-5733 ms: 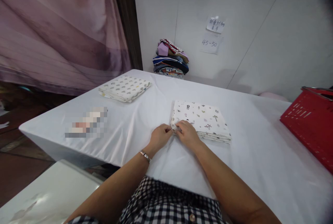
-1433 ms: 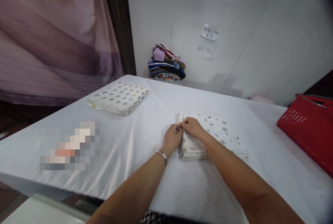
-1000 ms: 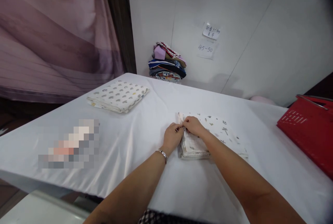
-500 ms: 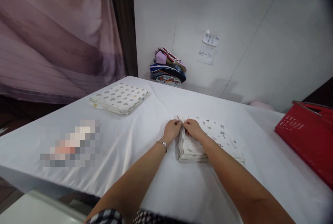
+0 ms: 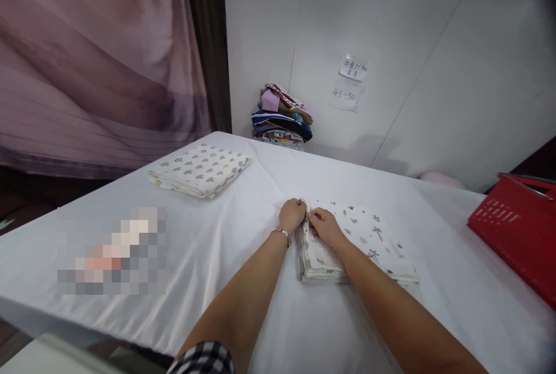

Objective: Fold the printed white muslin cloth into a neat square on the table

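White cloth: folded cloth (image 5: 347,241) lies mid-table (image 5: 243,246), its far left corner pinched.
Left hand (image 5: 292,215): curled on that corner.
Right hand (image 5: 325,226): fingers closed there too.
Hidden: fingertips; forearm covers cloth's middle.
Cut off: red basket (image 5: 519,229).

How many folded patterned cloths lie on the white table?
2: one folded cloth far left, one under both hands. The wall stack may hold more.

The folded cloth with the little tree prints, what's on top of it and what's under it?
On the folded cloth rest the right hand and forearm; the left hand pinches its far left corner. Under it lies the white tablecloth. Anything between its layers is hidden.
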Action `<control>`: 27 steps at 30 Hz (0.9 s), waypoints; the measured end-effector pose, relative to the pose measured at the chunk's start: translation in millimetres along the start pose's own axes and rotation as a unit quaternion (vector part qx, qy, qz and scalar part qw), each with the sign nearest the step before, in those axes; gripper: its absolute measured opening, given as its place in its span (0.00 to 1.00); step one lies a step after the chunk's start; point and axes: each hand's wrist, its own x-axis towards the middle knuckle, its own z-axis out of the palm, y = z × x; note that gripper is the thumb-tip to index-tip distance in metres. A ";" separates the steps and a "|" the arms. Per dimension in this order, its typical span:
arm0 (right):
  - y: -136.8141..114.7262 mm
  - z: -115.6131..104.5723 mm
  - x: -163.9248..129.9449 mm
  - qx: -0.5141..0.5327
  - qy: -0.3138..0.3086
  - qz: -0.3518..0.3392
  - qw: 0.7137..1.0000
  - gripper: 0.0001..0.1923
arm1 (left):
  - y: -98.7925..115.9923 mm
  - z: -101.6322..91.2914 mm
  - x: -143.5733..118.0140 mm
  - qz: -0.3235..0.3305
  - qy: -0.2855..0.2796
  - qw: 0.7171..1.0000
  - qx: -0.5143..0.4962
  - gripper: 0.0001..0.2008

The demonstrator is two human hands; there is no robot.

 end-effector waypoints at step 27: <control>27.9 -35.5 34.4 -0.376 0.022 -0.143 0.915 0.21 | -2.3 -0.2 -4.1 0.004 0.017 1.000 -0.021 0.11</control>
